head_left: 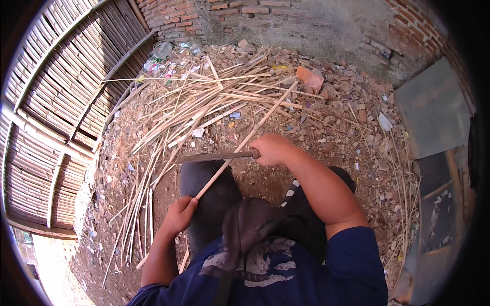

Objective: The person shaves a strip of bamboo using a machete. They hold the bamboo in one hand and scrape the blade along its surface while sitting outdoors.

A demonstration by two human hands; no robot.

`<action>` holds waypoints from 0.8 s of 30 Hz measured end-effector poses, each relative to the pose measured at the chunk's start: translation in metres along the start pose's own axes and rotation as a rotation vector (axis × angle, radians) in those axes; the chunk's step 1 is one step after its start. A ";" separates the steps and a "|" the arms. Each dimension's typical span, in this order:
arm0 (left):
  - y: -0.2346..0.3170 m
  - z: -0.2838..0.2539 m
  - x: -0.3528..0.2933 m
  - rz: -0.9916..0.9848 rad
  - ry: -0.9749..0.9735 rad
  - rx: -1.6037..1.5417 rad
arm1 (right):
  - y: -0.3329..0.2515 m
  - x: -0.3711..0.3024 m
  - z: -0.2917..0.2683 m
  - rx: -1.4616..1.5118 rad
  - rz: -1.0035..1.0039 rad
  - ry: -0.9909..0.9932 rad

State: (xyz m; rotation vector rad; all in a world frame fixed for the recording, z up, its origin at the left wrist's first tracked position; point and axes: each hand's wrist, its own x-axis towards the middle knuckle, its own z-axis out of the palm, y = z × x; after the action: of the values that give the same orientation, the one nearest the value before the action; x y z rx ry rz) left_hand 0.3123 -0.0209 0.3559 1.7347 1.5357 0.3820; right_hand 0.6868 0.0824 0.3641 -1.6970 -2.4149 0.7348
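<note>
My left hand (179, 214) is closed around the near end of a long, pale bamboo strip (258, 126). The strip slants up and away to the right, over my left knee, with its far end above the pile. In my right hand (275, 149) is the handle of a machete (206, 157), whose dark blade points left. The blade lies across the strip, just above my left knee; whether its edge bites into the strip I cannot tell. Beyond my knees, many cut bamboo strips (204, 104) lie heaped on the ground.
A bamboo-slat fence (56, 86) stands on the left, and a worn brick wall (286, 25) runs along the back. An orange brick chunk (310, 79) lies behind the pile amid rubble and litter. Grey sheets (434, 107) lean at the right. More strips (133, 224) lie left of my leg.
</note>
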 end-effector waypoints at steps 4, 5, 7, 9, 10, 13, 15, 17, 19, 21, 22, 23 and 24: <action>0.002 0.004 0.001 0.012 0.019 0.045 | 0.052 0.001 -0.002 0.366 0.272 0.106; 0.004 0.005 0.000 -0.002 0.041 0.056 | 0.065 0.000 -0.006 0.422 0.309 0.089; 0.013 0.004 -0.004 0.012 0.058 0.125 | 0.066 0.003 0.003 0.271 0.243 0.151; 0.018 0.001 -0.001 0.016 0.059 0.151 | 0.058 0.009 0.006 0.138 0.198 0.137; 0.016 0.000 -0.002 -0.003 0.054 0.141 | 0.036 0.008 0.001 0.081 0.144 0.074; 0.019 -0.005 -0.008 0.027 0.033 0.148 | -0.006 -0.005 -0.006 -0.088 -0.064 -0.011; 0.019 -0.005 -0.008 0.050 0.014 0.181 | 0.029 0.002 -0.002 0.094 0.089 0.043; 0.019 -0.004 -0.012 0.058 0.055 0.181 | 0.076 0.007 0.009 0.208 0.249 0.250; 0.015 -0.008 -0.018 0.048 0.064 0.179 | 0.076 0.003 -0.001 0.210 0.286 0.254; 0.016 -0.015 -0.022 0.037 0.024 0.175 | 0.067 -0.001 -0.009 0.165 0.250 0.205; 0.018 -0.015 -0.024 0.021 -0.003 0.167 | 0.052 -0.004 -0.011 0.120 0.201 0.149; 0.019 -0.016 -0.026 -0.006 -0.029 0.162 | 0.037 -0.004 -0.009 0.084 0.144 0.086; 0.018 -0.017 -0.027 -0.033 -0.055 0.157 | 0.020 -0.005 -0.008 0.009 0.090 0.036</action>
State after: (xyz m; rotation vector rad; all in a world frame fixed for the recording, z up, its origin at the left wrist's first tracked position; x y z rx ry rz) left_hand 0.3077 -0.0404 0.3868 1.8220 1.5885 0.2000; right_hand 0.7088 0.0859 0.3634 -1.8098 -2.3212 0.7195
